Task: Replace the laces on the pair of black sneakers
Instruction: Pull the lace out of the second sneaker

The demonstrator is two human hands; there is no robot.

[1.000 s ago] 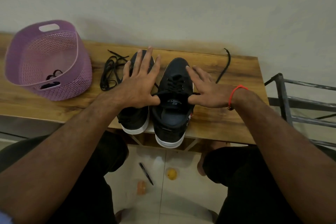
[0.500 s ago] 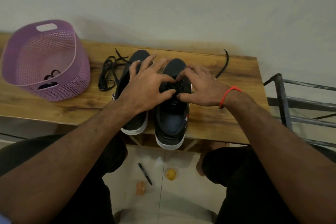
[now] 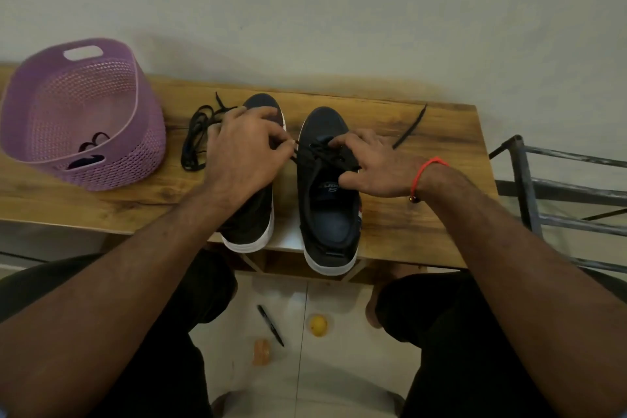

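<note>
Two black sneakers with white soles stand side by side on the wooden table [image 3: 424, 220], heels over its near edge. My left hand [image 3: 244, 149] lies over the left sneaker [image 3: 251, 224] and pinches a black lace end at the gap between the shoes. My right hand [image 3: 369, 163] rests on the laced part of the right sneaker [image 3: 325, 214], fingers curled on its lace [image 3: 319, 154]. One end of that lace [image 3: 412, 127] trails away to the right across the table. A loose black lace [image 3: 195, 136] lies bundled left of the shoes.
A purple perforated basket [image 3: 112, 132] with something dark inside sits at the table's left. A metal rack [image 3: 556, 200] stands to the right. On the floor below lie a pen [image 3: 270, 325] and two small round items. The wall runs right behind the table.
Both hands went from flat on the shoes to curled on the right sneaker's lace. My left hand has drawn a lace end leftward; the shoes now stand slightly apart.
</note>
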